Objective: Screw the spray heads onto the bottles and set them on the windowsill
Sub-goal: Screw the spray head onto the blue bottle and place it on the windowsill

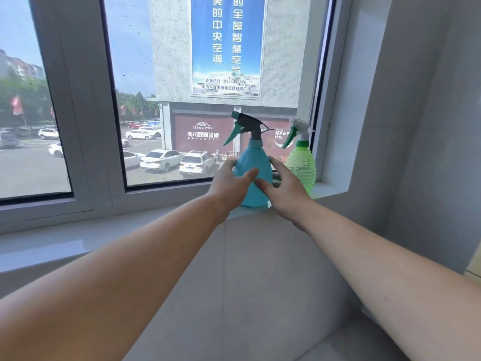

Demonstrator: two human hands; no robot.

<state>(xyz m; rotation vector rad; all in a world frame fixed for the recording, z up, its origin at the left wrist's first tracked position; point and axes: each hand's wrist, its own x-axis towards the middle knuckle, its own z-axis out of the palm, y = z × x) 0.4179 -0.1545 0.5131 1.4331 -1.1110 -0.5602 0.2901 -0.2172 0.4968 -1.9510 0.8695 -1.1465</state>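
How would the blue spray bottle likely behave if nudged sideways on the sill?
The blue spray bottle probably slides rather than tips: its body widens toward the base. Its smooth plastic looks slippery. It stands near the windowsill edge, so it could fall.

A blue bottle [253, 175] (teal-and-grey spray head [246, 126]) beside a translucent green bottle [302, 165] on a white windowsill [330, 190].

- blue banner [227, 45] on the building outside: 美的中央空调, 的全屋智慧空气; small print at its foot: 咨询热线 18935358826, 美的入驻丰通物流建材城二楼
- dark red sign [203, 132] below it: marco polo, then chinese characters, roughly 马可波罗磁砖
- red sign [279, 134] between the bottles: cctv, 国家品牌计划, partly hidden
- green bottle label [299, 165]: print too small to read
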